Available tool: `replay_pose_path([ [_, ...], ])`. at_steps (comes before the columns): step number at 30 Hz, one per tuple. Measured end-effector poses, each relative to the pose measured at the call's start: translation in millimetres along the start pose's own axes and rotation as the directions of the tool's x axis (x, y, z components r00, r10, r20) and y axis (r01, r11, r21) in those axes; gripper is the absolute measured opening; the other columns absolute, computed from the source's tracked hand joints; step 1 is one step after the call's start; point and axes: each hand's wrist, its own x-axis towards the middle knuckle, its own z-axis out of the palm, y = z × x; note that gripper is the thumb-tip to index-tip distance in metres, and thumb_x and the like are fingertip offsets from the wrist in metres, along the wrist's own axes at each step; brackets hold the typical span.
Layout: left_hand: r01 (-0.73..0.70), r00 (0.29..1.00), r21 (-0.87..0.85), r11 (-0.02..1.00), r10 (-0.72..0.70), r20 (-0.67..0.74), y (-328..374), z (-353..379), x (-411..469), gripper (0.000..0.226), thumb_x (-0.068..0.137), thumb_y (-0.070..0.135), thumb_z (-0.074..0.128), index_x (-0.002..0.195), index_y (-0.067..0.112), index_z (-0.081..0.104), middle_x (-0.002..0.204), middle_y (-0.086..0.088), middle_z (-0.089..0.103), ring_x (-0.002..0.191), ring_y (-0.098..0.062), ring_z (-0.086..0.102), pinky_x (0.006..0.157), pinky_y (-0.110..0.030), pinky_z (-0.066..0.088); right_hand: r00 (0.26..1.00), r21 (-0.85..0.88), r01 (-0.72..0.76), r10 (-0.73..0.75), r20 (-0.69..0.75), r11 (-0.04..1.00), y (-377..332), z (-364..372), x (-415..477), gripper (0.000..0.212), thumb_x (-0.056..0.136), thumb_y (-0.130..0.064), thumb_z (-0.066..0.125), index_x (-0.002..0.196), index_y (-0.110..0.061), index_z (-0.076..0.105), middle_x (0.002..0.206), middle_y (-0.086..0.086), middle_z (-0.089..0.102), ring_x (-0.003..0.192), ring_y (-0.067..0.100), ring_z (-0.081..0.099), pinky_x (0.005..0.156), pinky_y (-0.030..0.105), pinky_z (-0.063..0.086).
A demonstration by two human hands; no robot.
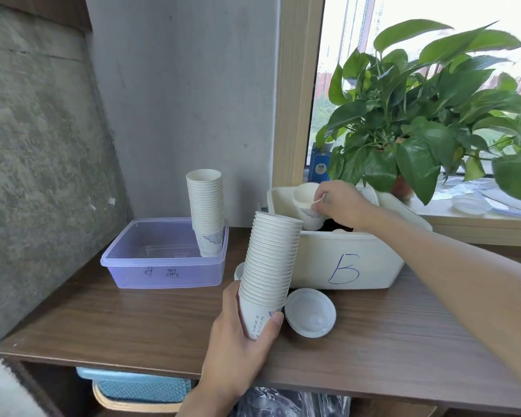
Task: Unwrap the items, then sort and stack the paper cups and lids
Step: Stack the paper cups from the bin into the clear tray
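Paper cups sit in three places. A tall stack of paper cups (268, 275) is gripped by the left hand (241, 335), fingers and thumb wrapped round the bottom cup. The stack is held above the front of the wooden table (133, 320) and leans to the right, its top rim close to the near corner of the white bin (358, 260) (the one with a blue letter B drawn on its front wall).

The right hand (340, 203) reaches over that bin from the right, its fingers curled round a single cup (309, 218) with a blue pattern. This cup is tilted, mouth toward the upper left, at the bin's left end. What else lies in the bin is mostly hidden behind its wall.

A second stack (206, 212) stands upright in the back right corner of the purple box (163, 266), a translucent tub to the left of the bin, near the grey wall. A pile of white lids (310, 317) rests on the table just in front of the bin and just right of the held stack's base. A small white round piece (238, 270) peeks out behind the held stack; I cannot tell whether it is a cup or a lid.

A leafy potted plant (418, 115) stands on the window sill behind the bin.
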Motion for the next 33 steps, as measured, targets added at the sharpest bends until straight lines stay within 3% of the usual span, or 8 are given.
replay_pose_path([
  [7, -0.006, 1.000, 0.008, 1.000, 0.006, 0.010, 1.1, -0.8, -1.4, 0.066, 0.072, 0.066, 0.064, 0.129, 0.042, 0.039, 0.101, 0.017, 0.067, 0.090, -0.005, 0.066, 0.072, -0.021, 0.049, 0.979, 0.368, 0.148, -0.084, -0.185, 0.918, -53.0, -48.3, -42.3, 0.015, 0.092, -0.025, 0.061, 0.085, -0.013, 0.057, 0.075, 0.002, 0.058, 0.048, -0.002, 0.044, 0.050, 0.010, 0.034],
  [11, -0.001, 1.000, 0.026, 1.000, 0.000, 0.016, 4.5, -3.6, -2.9, 0.059, 0.075, 0.062, 0.067, 0.124, 0.049, 0.036, 0.105, 0.025, 0.064, 0.097, 0.003, 0.062, 0.073, -0.011, 0.044, 0.985, 0.412, 0.156, -0.113, -0.126, 0.898, -74.6, -63.5, -71.0, 0.018, 0.093, -0.031, 0.059, 0.084, -0.016, 0.057, 0.079, 0.008, 0.067, 0.054, 0.000, 0.049, 0.057, 0.022, 0.041],
  [17, -0.013, 0.999, 0.017, 1.000, 0.012, 0.031, 5.8, -5.3, -5.0, 0.062, 0.076, 0.065, 0.066, 0.127, 0.049, 0.035, 0.108, 0.025, 0.064, 0.093, -0.004, 0.065, 0.077, -0.024, 0.050, 0.988, 0.454, 0.139, -0.157, 0.001, 0.880, -92.1, -65.3, -96.9, 0.029, 0.094, -0.031, 0.056, 0.095, -0.003, 0.058, 0.077, 0.000, 0.065, 0.054, -0.005, 0.052, 0.059, 0.019, 0.041],
  [22, -0.043, 0.999, 0.011, 0.999, 0.042, 0.020, 8.6, -7.1, -8.2, 0.070, 0.075, 0.069, 0.063, 0.134, 0.046, 0.032, 0.115, 0.030, 0.059, 0.101, 0.002, 0.061, 0.079, -0.016, 0.047, 0.976, 0.387, 0.097, -0.165, 0.146, 0.917, -98.2, -51.8, -105.7, 0.030, 0.095, -0.041, 0.047, 0.101, -0.016, 0.063, 0.092, -0.004, 0.067, 0.077, -0.003, 0.059, 0.061, 0.009, 0.041],
  [24, -0.048, 0.999, 0.006, 0.999, 0.048, 0.011, 8.1, -7.0, -8.0, 0.071, 0.075, 0.069, 0.063, 0.134, 0.046, 0.032, 0.116, 0.031, 0.058, 0.101, 0.002, 0.061, 0.080, -0.016, 0.046, 0.970, 0.428, 0.084, -0.172, 0.171, 0.900, -101.0, -44.3, -109.9, 0.027, 0.097, -0.040, 0.042, 0.106, -0.024, 0.063, 0.102, -0.009, 0.066, 0.078, -0.014, 0.057, 0.060, 0.004, 0.041],
  [26, -0.064, 0.998, 0.004, 0.998, 0.064, 0.008, 7.9, -6.7, -8.2, 0.073, 0.076, 0.070, 0.063, 0.136, 0.045, 0.031, 0.117, 0.032, 0.056, 0.101, 0.002, 0.061, 0.080, -0.015, 0.046, 0.966, 0.458, 0.094, -0.193, 0.174, 0.884, -103.6, -34.7, -113.5, 0.028, 0.099, -0.037, 0.042, 0.110, -0.023, 0.064, 0.107, -0.006, 0.067, 0.080, -0.015, 0.056, 0.062, 0.001, 0.040],
  [29, -0.078, 0.997, 0.002, 0.997, 0.078, 0.014, 6.3, -6.3, -8.8, 0.076, 0.077, 0.073, 0.060, 0.139, 0.041, 0.029, 0.119, 0.024, 0.058, 0.098, -0.005, 0.063, 0.082, -0.023, 0.050, 0.973, 0.511, 0.115, -0.200, 0.114, 0.852, -104.4, -19.8, -117.1, 0.035, 0.099, -0.035, 0.043, 0.114, -0.011, 0.064, 0.117, 0.011, 0.062, 0.082, 0.002, 0.056, 0.065, 0.005, 0.039],
  [33, -0.061, 0.998, 0.011, 0.998, 0.060, 0.016, 8.2, -7.3, -10.3, 0.073, 0.078, 0.069, 0.062, 0.137, 0.042, 0.028, 0.120, 0.020, 0.058, 0.101, -0.005, 0.063, 0.083, -0.024, 0.051, 0.984, 0.590, 0.085, -0.160, 0.077, 0.803, -108.0, -6.5, -120.2, 0.036, 0.097, -0.041, 0.045, 0.121, -0.020, 0.062, 0.103, -0.003, 0.066, 0.079, -0.012, 0.052, 0.070, 0.009, 0.038],
])
